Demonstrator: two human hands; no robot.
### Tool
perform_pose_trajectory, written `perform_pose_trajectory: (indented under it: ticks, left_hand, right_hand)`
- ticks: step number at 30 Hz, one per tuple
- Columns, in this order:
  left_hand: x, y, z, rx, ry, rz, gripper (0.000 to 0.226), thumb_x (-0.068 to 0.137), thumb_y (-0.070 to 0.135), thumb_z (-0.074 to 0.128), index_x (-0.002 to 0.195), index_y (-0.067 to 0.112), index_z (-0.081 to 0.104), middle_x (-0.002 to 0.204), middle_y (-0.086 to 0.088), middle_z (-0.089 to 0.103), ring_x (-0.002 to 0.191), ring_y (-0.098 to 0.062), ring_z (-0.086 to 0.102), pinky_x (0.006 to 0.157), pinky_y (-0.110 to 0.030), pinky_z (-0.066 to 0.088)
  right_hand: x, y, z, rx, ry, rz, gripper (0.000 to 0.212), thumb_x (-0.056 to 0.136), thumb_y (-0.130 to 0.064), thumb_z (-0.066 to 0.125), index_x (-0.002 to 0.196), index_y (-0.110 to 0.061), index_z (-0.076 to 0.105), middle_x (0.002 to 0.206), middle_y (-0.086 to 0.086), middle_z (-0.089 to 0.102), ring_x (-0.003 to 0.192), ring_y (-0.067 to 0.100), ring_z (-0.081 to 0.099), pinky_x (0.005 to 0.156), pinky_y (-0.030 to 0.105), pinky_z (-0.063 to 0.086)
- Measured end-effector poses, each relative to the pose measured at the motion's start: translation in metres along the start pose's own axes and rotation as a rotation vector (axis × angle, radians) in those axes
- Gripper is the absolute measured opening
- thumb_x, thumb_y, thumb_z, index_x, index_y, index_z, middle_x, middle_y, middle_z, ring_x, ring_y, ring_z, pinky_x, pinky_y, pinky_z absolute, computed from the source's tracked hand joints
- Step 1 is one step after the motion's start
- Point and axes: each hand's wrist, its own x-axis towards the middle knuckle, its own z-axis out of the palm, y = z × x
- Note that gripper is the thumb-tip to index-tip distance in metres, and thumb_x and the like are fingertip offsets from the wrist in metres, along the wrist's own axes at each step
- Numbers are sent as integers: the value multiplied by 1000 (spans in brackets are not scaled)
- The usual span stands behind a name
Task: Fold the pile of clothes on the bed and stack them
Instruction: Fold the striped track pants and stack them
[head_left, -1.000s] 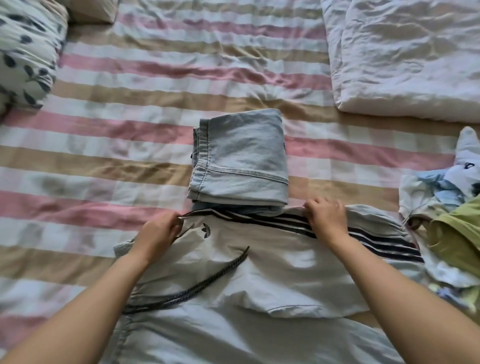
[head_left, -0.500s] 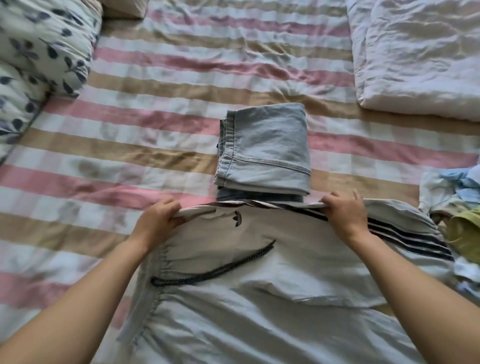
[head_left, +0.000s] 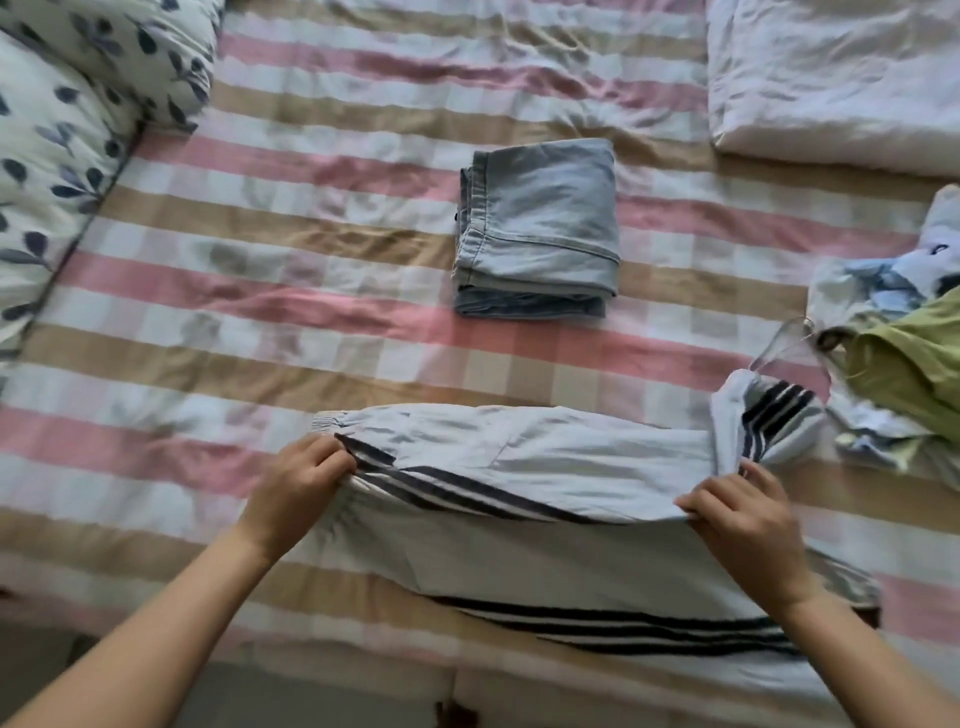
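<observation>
two hands have hold of the white striped trousers (head_left: 545, 457), which lie crosswise on the near part of the bed (head_left: 260, 291). the left hand (head_left: 301, 480) has its fingers curled round the cloth by the gathered end at the left. the right hand (head_left: 743, 512) pinches the folded edge at the right. between them the upper layer is lifted a little off the layer beneath.

i'd say this is mid-fold, with the trousers being doubled lengthwise. the folded jeans (head_left: 540, 228) sit farther off in the middle, well apart, and the unfolded heap (head_left: 893, 353) lies at the right, just beside the trousers' striped end. next, i reckon, that edge wants laying flat and smoothing, then folding end to end into a packet that fits on the jeans.
</observation>
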Motion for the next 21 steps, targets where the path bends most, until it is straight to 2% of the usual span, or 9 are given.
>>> perform_pose_trajectory:
  ticks: [5, 7, 11, 16, 18, 21]
  left_hand:
    - [-29, 10, 19, 41, -124, 49, 16, 73, 9, 49, 62, 8, 61, 67, -8, 59, 62, -27, 53, 53, -31, 41]
    - [-36, 12, 26, 39, -169, 42, 16, 71, 10, 48, 61, 8, 61, 66, -8, 60, 58, -26, 55, 53, -28, 44]
    - [-50, 12, 33, 26, -196, -2, 17, 74, 11, 51, 60, 7, 59, 66, -9, 59, 59, -27, 56, 54, -31, 47]
    - [-66, 6, 35, 129, -171, 56, 16, 76, 11, 49, 65, 11, 60, 68, -6, 58, 66, -25, 50, 64, -32, 36]
    - [-71, 7, 39, 174, -230, 86, 18, 75, 14, 47, 69, 13, 64, 71, -4, 61, 70, -23, 52, 67, -29, 33]
    - [-73, 16, 47, 231, -337, 43, 23, 71, 17, 43, 70, 15, 67, 73, -2, 63, 70, -24, 60, 67, -28, 34]
  right_hand:
    - [-49, -27, 10, -64, -127, -71, 33, 88, -22, 51, 56, -16, 60, 58, 1, 56, 50, 25, 56, 75, 41, 42]
    - [-62, -34, 18, -89, -162, -81, 32, 87, -20, 51, 57, -17, 61, 57, 1, 56, 50, 25, 56, 78, 42, 41]
    - [-76, -42, 28, -98, -207, -73, 33, 87, -19, 48, 60, -19, 67, 57, 1, 57, 53, 25, 59, 83, 46, 41]
    - [-83, -46, 28, -73, -189, -33, 27, 86, -20, 51, 63, -18, 65, 59, 1, 57, 52, 26, 57, 80, 44, 42]
    - [-89, -50, 31, -81, -220, -59, 26, 85, -19, 50, 63, -18, 64, 58, 1, 55, 51, 25, 56, 80, 44, 42]
    - [-97, -50, 37, -106, -307, -77, 25, 82, -15, 50, 64, -19, 66, 60, 1, 58, 55, 25, 59, 86, 48, 44]
